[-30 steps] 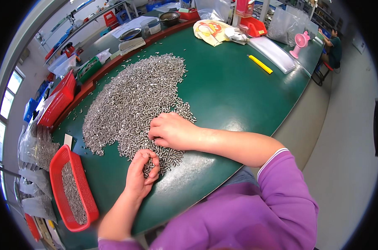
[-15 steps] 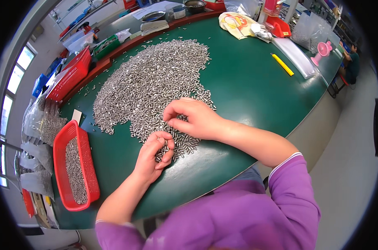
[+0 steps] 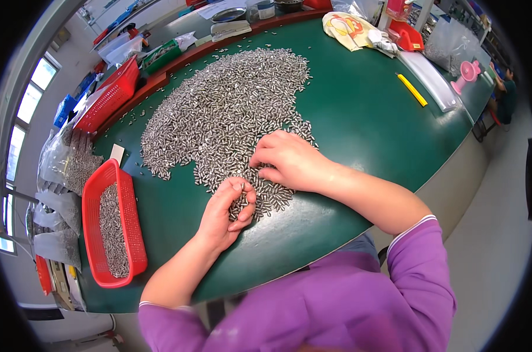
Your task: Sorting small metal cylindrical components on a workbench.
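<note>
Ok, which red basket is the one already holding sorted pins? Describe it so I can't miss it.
Start at the green table and go to its left end, beyond the left hand. The basket there is long, shallow, red mesh, with a strip of metal pins inside. The other red basket sits further back along the table's edge.

— Where does the wide heap of small grey metal pins (image 3: 230,111) lie?

— On the green oval table (image 3: 359,117), mid-top. The left hand (image 3: 225,211) and right hand (image 3: 289,161) rest at its near edge.

— And left of it?

— The long red plastic basket (image 3: 114,226), with pins in it; the yellow flat stick (image 3: 413,90) lies far right.
</note>
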`<action>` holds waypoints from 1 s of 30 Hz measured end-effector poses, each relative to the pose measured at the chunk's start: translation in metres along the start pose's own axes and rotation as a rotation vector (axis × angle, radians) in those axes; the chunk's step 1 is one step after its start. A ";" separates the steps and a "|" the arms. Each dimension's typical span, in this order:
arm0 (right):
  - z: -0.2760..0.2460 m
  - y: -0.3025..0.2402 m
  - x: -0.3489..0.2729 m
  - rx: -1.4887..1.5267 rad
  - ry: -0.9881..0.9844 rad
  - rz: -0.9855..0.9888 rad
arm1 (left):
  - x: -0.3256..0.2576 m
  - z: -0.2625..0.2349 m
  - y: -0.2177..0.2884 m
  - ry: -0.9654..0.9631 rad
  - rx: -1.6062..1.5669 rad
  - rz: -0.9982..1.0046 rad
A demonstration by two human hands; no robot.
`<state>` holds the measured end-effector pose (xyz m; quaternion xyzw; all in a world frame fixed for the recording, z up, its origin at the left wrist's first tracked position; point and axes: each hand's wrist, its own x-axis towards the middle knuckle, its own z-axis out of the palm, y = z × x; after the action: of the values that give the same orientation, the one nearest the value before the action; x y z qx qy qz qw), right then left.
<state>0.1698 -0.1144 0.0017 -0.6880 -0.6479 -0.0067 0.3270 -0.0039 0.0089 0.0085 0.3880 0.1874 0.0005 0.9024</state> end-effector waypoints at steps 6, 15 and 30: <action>0.012 -0.002 0.003 -0.122 0.047 -0.048 | 0.000 -0.004 -0.001 -0.027 -0.014 0.007; -0.015 -0.022 0.010 0.358 0.076 -0.069 | 0.000 -0.004 -0.003 -0.076 0.056 0.054; -0.003 -0.001 0.004 -0.043 -0.103 -0.047 | 0.001 -0.004 -0.002 -0.053 -0.018 0.031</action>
<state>0.1709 -0.1127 0.0063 -0.6789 -0.6795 0.0069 0.2781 -0.0050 0.0104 0.0043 0.3826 0.1575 0.0059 0.9104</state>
